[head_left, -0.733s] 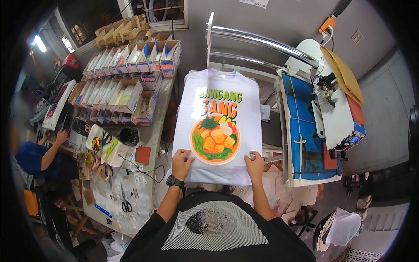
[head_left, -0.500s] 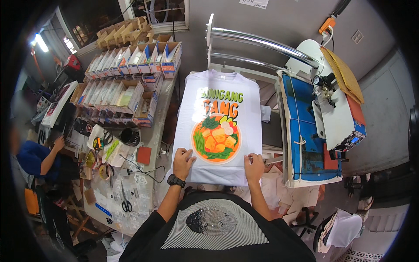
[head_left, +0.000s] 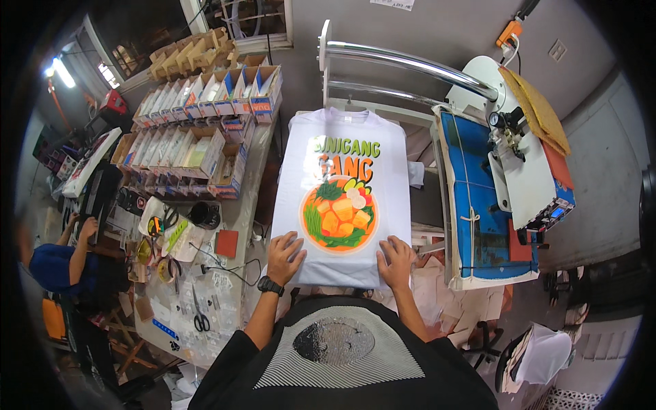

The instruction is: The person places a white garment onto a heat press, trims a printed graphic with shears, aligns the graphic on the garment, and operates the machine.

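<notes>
A white T-shirt [head_left: 292, 184] lies spread in front of me, its collar at the far end. On its front is a shiny printed picture [head_left: 339, 217] of an orange bowl of food, under green and orange lettering. My left hand [head_left: 285, 258], with a black watch [head_left: 270, 285] on the wrist, rests on the shirt's near left part, fingers apart. On the near right part lies my right hand [head_left: 395, 262], fingers spread and palm down. Neither hand grips the cloth. What lies under the shirt is mostly hidden.
On the right stands a heat press [head_left: 540, 178] beside a blue-topped board [head_left: 475, 205]. The left table holds cardboard bins [head_left: 222, 96], scissors [head_left: 200, 320], tape rolls and a black mug [head_left: 203, 214]. Another person [head_left: 58, 263] works at far left. Papers [head_left: 465, 301] litter the floor at right.
Both hands have gone from pinching near the shirt's lower sides to lying on it with fingers spread. The right hand has shifted slightly inward. The shirt has stayed nearly in place.
</notes>
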Motion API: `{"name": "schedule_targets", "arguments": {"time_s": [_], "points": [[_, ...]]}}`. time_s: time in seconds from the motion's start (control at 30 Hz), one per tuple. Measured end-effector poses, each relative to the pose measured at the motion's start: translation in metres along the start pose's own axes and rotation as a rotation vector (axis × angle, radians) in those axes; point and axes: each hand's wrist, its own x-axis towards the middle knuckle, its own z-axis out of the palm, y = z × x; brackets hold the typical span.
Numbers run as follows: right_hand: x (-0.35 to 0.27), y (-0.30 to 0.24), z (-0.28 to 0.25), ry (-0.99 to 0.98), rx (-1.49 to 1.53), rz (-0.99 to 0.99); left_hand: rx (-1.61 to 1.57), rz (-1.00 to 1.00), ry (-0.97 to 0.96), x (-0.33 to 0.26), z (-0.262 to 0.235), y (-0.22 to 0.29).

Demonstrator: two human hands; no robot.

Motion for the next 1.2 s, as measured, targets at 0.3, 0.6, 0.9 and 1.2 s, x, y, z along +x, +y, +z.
{"name": "schedule_targets", "arguments": {"time_s": [0.3,0.6,0.9,1.2], "points": [[-0.0029,0.0046,0.0045,0.014,0.037,0.022,0.044,-0.003,-0.008,0.0003,0.0029,0.0010],[-0.0030,0.0040,0.0039,-0.007,0.052,0.040,0.055,-0.006,-0.004,-0.0016,0.0030,0.0010],[-0.0043,0.0050,0.0047,-0.001,0.051,0.048,0.067,0.000,0.007,-0.0012,0.0031,0.0020],[-0.0039,0.0040,0.0040,0.006,0.056,0.065,0.078,-0.011,0.006,-0.0018,0.0042,0.0030]]}}
